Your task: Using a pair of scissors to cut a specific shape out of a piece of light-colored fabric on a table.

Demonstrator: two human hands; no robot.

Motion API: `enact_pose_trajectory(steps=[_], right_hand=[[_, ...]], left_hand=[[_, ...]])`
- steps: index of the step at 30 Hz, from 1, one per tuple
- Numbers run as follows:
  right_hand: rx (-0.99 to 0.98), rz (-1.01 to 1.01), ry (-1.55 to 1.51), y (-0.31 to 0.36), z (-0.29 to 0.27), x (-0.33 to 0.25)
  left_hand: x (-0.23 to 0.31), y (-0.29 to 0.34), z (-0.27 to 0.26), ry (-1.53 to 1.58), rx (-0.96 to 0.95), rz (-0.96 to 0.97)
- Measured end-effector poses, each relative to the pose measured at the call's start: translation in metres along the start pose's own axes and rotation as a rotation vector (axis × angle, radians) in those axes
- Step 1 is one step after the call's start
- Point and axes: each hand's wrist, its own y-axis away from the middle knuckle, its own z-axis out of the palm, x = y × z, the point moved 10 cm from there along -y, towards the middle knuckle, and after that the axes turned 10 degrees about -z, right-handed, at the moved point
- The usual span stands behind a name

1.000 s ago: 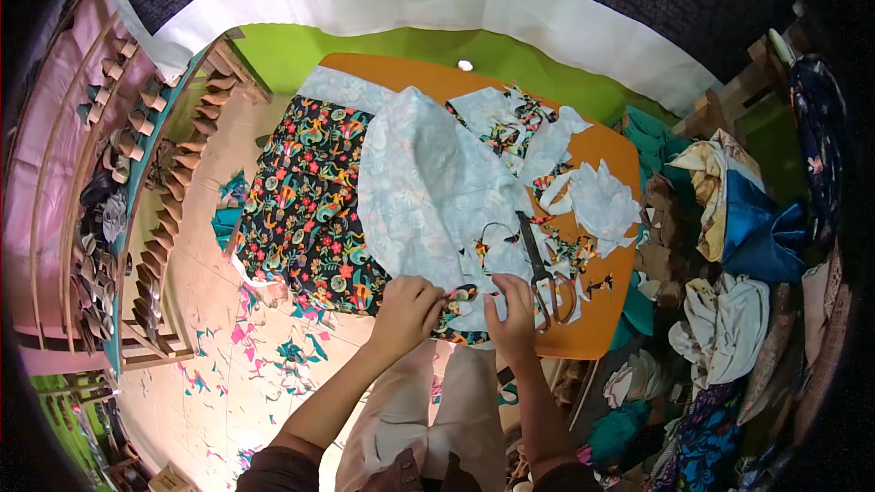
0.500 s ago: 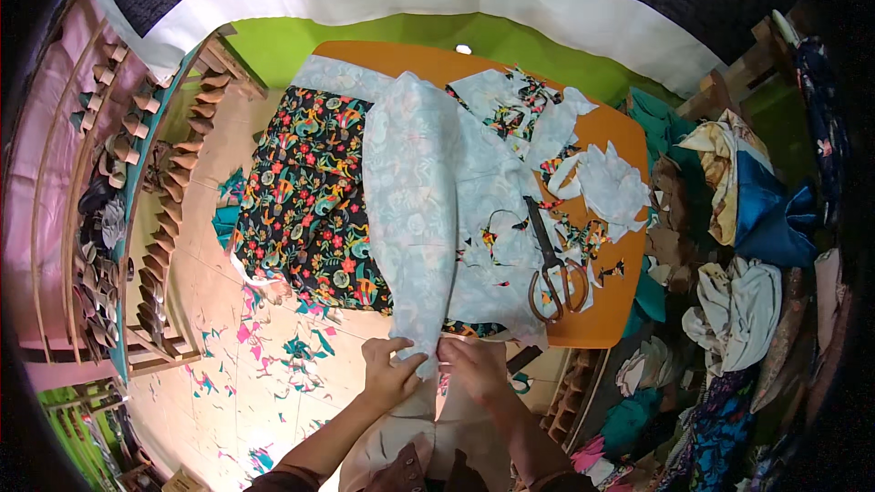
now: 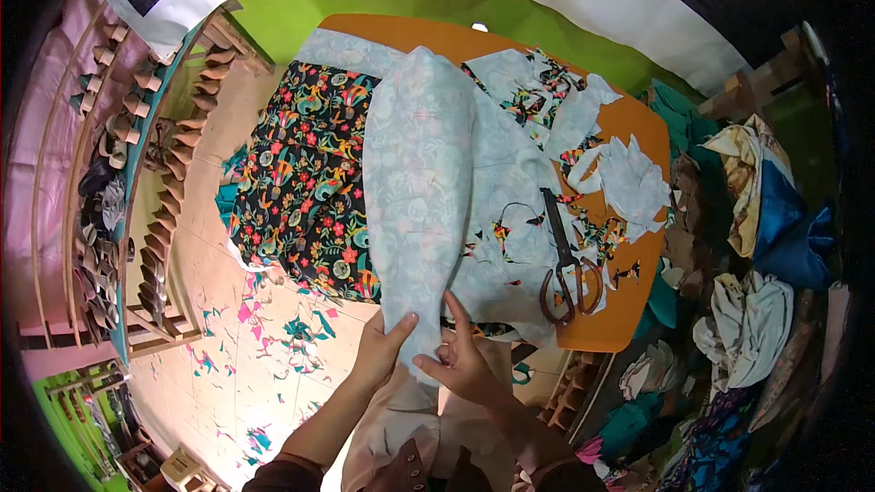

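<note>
Over the orange table (image 3: 622, 314) lies black floral-print fabric (image 3: 314, 164); beside it the pale-backed panel (image 3: 419, 182), folded lengthwise, tapers past the near edge. Scissors (image 3: 567, 260) sit to its right, best left there. The left hand (image 3: 375, 353) seems to pinch the narrow end; the right hand (image 3: 469, 369) is loosely spread, forefinger along the edge. Light, even tension should keep layers aligned.
</note>
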Motion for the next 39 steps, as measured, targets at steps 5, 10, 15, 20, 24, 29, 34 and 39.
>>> enact_pose_trajectory(steps=[5, 10, 15, 20, 24, 29, 34, 39], right_hand=[[0.092, -0.076, -0.126, -0.005, -0.016, -0.007], [0.049, -0.018, -0.137, -0.013, -0.014, -0.002], [0.113, -0.031, -0.336, -0.012, -0.019, -0.001], [0.031, -0.095, 0.075, 0.008, -0.014, -0.011], [0.116, -0.226, 0.131, 0.019, -0.022, -0.02], [0.194, -0.185, 0.167, 0.029, -0.033, -0.01], [0.176, -0.165, 0.201, 0.033, -0.036, -0.005], [0.222, -0.199, 0.24, 0.038, -0.038, -0.002]], left_hand=[[0.024, 0.003, -0.003, 0.016, 0.083, 0.202], [0.028, 0.017, -0.007, 0.133, 0.07, 0.187], [0.034, 0.024, -0.022, 0.229, 0.083, 0.256], [0.034, 0.024, -0.037, 0.298, 0.17, 0.26], [0.029, 0.02, -0.042, 0.309, 0.189, 0.234], [0.024, 0.015, -0.046, 0.283, 0.215, 0.201], [0.025, 0.015, -0.044, 0.276, 0.188, 0.199], [0.021, 0.013, -0.055, 0.264, 0.217, 0.188]])
